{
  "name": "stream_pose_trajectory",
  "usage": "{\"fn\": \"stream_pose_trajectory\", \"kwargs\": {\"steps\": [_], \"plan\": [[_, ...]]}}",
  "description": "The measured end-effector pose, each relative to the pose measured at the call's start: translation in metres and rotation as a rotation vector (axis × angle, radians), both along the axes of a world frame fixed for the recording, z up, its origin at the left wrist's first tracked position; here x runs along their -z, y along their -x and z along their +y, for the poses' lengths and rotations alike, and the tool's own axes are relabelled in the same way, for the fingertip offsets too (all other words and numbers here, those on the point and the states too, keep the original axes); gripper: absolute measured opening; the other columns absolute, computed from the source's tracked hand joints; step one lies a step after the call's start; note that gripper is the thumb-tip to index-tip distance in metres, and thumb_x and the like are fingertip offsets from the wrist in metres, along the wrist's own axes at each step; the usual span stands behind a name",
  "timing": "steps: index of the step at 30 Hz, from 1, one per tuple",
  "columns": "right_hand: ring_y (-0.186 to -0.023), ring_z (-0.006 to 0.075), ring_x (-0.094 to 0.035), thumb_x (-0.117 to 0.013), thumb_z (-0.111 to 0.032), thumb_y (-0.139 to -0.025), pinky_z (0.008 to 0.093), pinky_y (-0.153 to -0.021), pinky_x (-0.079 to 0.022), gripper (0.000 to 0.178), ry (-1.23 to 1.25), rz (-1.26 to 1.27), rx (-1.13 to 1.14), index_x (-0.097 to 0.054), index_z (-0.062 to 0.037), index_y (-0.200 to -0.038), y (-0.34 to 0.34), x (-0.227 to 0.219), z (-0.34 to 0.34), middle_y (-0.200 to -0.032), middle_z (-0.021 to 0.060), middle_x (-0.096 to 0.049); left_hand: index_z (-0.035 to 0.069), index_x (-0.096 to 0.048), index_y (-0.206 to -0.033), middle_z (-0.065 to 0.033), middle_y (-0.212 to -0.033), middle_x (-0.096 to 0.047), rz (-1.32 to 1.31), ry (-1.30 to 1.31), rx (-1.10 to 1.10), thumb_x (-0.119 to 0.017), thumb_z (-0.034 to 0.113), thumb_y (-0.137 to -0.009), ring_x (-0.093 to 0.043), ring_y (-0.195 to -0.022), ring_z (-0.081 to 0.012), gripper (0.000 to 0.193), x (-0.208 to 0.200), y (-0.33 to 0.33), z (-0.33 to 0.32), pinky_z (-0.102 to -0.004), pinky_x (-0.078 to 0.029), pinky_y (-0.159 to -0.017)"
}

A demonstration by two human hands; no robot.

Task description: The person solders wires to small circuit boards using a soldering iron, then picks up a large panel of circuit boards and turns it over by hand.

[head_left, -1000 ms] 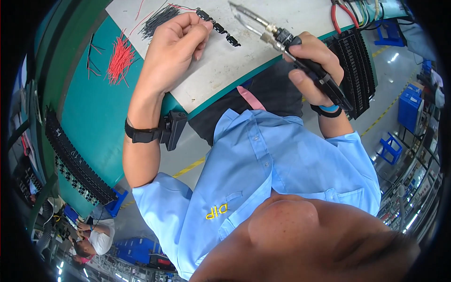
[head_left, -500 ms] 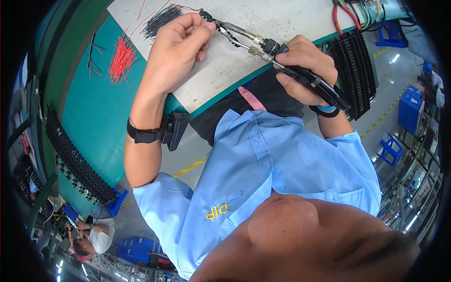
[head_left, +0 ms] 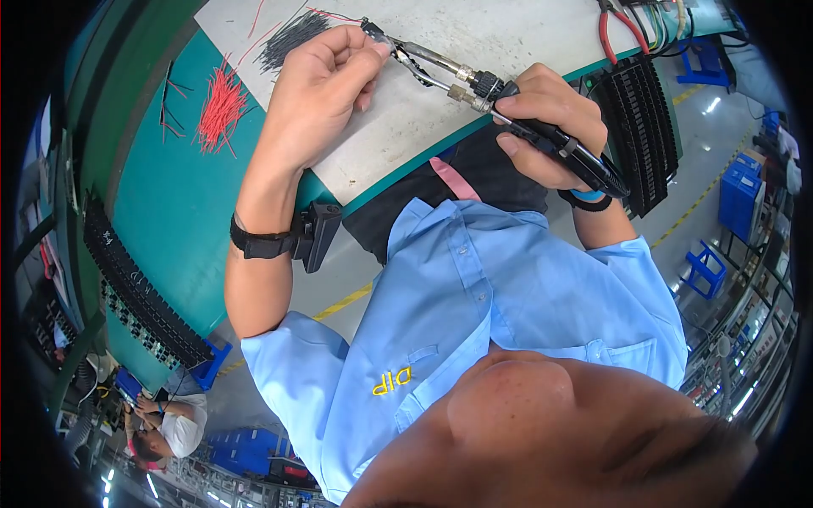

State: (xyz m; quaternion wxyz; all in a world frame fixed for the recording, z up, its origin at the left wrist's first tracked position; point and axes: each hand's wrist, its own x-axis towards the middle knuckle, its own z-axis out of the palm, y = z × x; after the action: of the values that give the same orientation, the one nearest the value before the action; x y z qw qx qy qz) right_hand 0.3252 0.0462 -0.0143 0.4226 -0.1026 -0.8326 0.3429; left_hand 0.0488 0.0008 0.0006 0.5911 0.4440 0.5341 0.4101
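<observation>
In my right hand (head_left: 555, 127) is a black soldering iron (head_left: 563, 151) with a metal tip and a thin feed tube beside it. Its tip points up and left, right by the fingertips of my left hand (head_left: 326, 89). That hand pinches a small black part (head_left: 373, 30) with a red wire running off to the left. The exact contact between tip and part is too small to make out. A bundle of black wires (head_left: 292, 41) lies just beyond my left hand. Red wires (head_left: 222, 106) are heaped to the left, on the green mat.
A white board (head_left: 373, 152) covers part of the green mat (head_left: 152, 229). Red-handled pliers (head_left: 606, 38) lie at the far right, near a black slotted rack (head_left: 639, 127). Another slotted strip (head_left: 140, 284) with small parts lies at left. A person (head_left: 174, 423) works in the lower left.
Both hands hold nearly the same pose. A faint whitish haze, perhaps smoke, now shows around the soldering tip and the black part.
</observation>
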Motion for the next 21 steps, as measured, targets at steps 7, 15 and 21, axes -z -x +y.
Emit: {"fn": "stream_pose_trajectory", "kwargs": {"steps": [7, 15, 21], "plan": [[-0.071, 0.0282, -0.061, -0.077, -0.002, -0.077, 0.0377, -0.067, -0.048, 0.037, 0.002, -0.008, 0.001, -0.068, 0.0061, -0.112, -0.001, 0.0, 0.0, -0.083, 0.0159, -0.068, 0.005, -0.057, -0.087, 0.0004, -0.078, -0.055, 0.007, 0.006, 0.006, -0.064, 0.018, -0.102, -0.048, -0.069, -0.0075, 0.021, -0.002, 0.0, 0.001, -0.0238, -0.042, -0.063], [-0.08, 0.0252, -0.069, -0.078, 0.004, -0.075, 0.033, -0.071, -0.054, 0.037, 0.076, -0.035, 0.099, -0.072, 0.0016, -0.111, -0.01, -0.009, 0.012, -0.091, 0.0145, -0.073, 0.004, -0.057, -0.088, 0.0002, -0.077, -0.055, -0.002, 0.008, -0.011, -0.064, 0.017, -0.102, -0.048, -0.069, -0.0077, 0.021, -0.001, -0.001, 0.0, -0.0236, -0.042, -0.063], [-0.084, 0.0195, -0.07, -0.074, 0.002, -0.088, 0.0306, -0.077, -0.056, 0.033, -0.036, -0.1, 0.565, -0.063, 0.0035, -0.119, -0.014, -0.008, 0.043, -0.099, 0.0159, -0.074, 0.004, -0.057, -0.087, 0.0, -0.078, -0.056, -0.016, 0.008, 0.002, -0.064, 0.017, -0.102, -0.048, -0.068, -0.0076, 0.02, -0.003, -0.001, 0.002, -0.0235, -0.041, -0.062]]}}
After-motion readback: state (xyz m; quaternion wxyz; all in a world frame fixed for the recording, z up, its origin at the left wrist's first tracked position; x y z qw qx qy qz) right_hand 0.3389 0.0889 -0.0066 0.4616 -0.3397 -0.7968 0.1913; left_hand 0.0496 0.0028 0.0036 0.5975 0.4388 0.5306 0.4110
